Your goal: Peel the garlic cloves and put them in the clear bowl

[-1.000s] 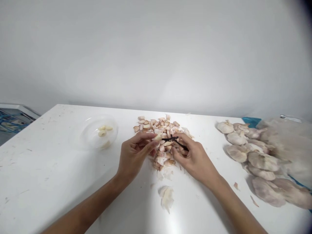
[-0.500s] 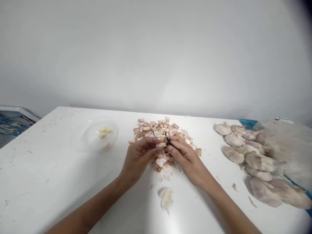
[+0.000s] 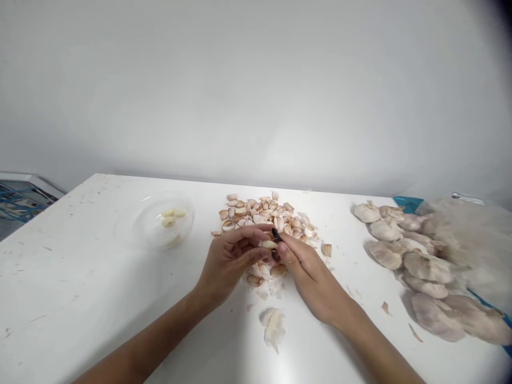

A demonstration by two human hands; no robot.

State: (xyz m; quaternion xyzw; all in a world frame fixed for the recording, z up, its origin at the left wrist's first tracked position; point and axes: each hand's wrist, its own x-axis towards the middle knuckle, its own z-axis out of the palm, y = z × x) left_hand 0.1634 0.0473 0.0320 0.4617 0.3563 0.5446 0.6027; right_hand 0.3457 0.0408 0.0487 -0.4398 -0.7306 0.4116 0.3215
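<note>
Between the fingertips of my left hand (image 3: pixel 236 257) is a pale garlic clove (image 3: pixel 269 244), its bare flesh showing. My right hand (image 3: pixel 306 261) is closed around a small black tool (image 3: pixel 276 234), mostly hidden by the fingers; its exact kind I cannot make out. The clove's right end touches or nearly touches the right fingertips. Both hands hover over a heap of unpeeled garlic cloves (image 3: pixel 260 218). Left of them, a clear plastic bowl (image 3: pixel 140 226) contains a few peeled cloves (image 3: pixel 168 217).
Whole garlic bulbs (image 3: pixel 426 266) lie at the right beside a translucent plastic bag (image 3: pixel 472 240). Papery garlic skin (image 3: pixel 274 328) sits in front of my hands on the white table (image 3: pixel 192 341). A grey wall (image 3: pixel 256 96) rises behind the table's far edge.
The clove has turned and shifted slightly right between my fingers. The black tool has tilted, and my right fingers have moved closer around the clove's end.
</note>
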